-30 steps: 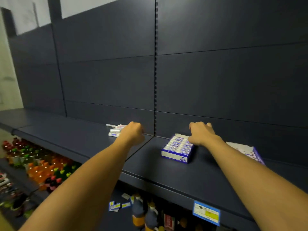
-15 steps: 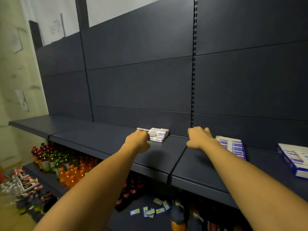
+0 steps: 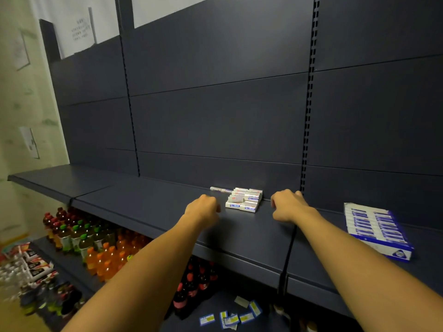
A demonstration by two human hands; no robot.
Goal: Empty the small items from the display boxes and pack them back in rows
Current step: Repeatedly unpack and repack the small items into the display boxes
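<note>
A small pile of white and blue packets [image 3: 244, 200] lies on the dark shelf [image 3: 143, 207] against the back panel, with one loose stick beside it. My left hand [image 3: 203, 209] hovers just left of the pile, fingers curled, holding nothing I can see. My right hand [image 3: 286, 207] sits just right of the pile, fingers curled down toward the shelf, apart from the packets. A blue display box [image 3: 376, 230] filled with rows of packets rests on the shelf further right.
Below the shelf stand several bottles [image 3: 96, 245] with green, orange and red contents. Price labels [image 3: 230, 316] lie scattered on the lower shelf. Snack bags [image 3: 33, 262] sit at the lower left. The tall back panel is bare.
The view has swung left, so the pile now lies between my hands. My right hand has left the filled display box, which sits further right.
</note>
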